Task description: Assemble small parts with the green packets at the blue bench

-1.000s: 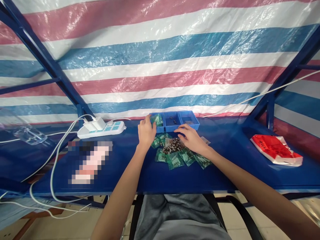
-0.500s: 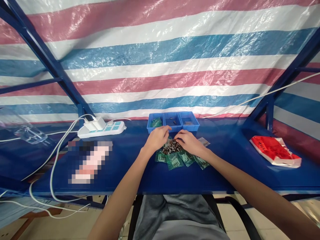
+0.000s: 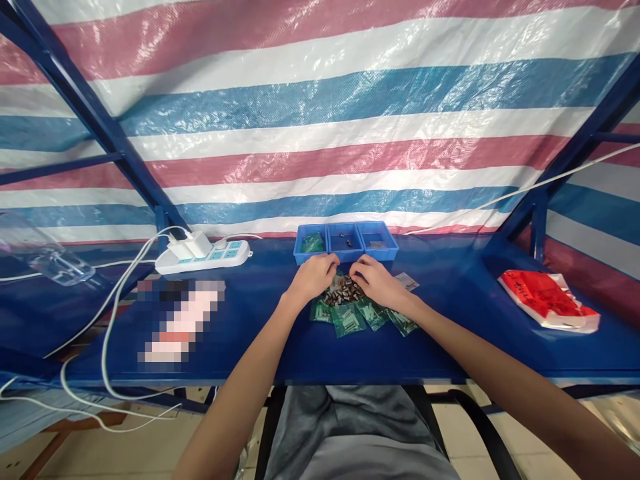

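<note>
A pile of small dark, shiny metal pieces (image 3: 344,291) lies on the blue table between my hands. My left hand (image 3: 317,273) is at the pile's left side with its fingers bent and pinched together; what they hold, if anything, is too small to make out. Facing it, my right hand (image 3: 373,277) curls over the pile's right edge, thumb and fingertips drawn together, their contents hidden. Several green-tinted clear packets (image 3: 349,320) with small pale pieces inside fan out along the near side of the pile. A clear packet (image 3: 407,281) lies beyond my right wrist.
Behind my hands stands a blue three-compartment tray (image 3: 345,257), with green packets at left and a few small pieces in the middle. A white power strip (image 3: 205,260) with cables is at the left. To the right lies a red and white plastic bag (image 3: 549,300).
My left hand's fingertips have closed in slightly, and my right hand has shifted a little while staying over the pile. The packets and tray stay in place.
</note>
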{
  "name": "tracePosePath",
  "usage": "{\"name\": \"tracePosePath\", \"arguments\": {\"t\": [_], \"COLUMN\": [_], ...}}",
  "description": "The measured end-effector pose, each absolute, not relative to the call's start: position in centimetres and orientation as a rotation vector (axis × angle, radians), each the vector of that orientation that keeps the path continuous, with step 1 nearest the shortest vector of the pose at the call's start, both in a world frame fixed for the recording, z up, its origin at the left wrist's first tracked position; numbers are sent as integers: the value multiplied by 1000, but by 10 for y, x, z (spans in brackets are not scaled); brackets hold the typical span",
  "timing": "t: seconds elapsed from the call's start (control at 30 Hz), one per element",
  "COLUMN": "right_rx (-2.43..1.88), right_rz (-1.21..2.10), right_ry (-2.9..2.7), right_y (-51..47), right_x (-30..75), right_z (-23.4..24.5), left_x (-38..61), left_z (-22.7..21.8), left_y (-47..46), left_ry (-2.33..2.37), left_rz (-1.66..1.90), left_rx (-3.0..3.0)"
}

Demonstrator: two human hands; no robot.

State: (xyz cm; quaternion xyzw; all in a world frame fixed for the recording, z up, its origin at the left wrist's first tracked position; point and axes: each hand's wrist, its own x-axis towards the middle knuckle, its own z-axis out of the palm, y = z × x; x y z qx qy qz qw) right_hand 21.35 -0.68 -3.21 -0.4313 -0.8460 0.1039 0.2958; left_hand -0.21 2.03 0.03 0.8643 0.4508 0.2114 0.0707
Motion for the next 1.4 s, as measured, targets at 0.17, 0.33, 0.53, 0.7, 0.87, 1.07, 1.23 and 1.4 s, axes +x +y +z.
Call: {"name": "tracePosePath", "arguments": {"t": [0.17,0.33,0.53,0.7,0.87,1.07,1.23,1.4], "right_rx": [-1097,-1081,-1088,-1132,-1156,-1165,-1116,-1128], "right_rz": [255,357,387,383,412,451,510,517], "right_ry": [-2108,-1995,-1949,-1957,-1995,-1970,-1899,-1859], "right_y": [-4,-9,-11,-5,-4,-6,-7,-8], "right_x": [213,210,207,211,211,209,210,210], "right_z": [-30,-18,-15,-20,-23,-20,-16,-14], "left_x": [1,3,6,6,6,7,8,8], "left_z": [3,4,3,2,2,4,2,-2], "left_y": [16,15,13,14,14,11,10,12], "left_ry": [1269,1103,1094,1064,1042,1041,1018,1012], "left_rz": [674,669,671,723,771,821,868,856], "left_rx": [2638,2708,2729,2729,2698,2657,2662,2691]}}
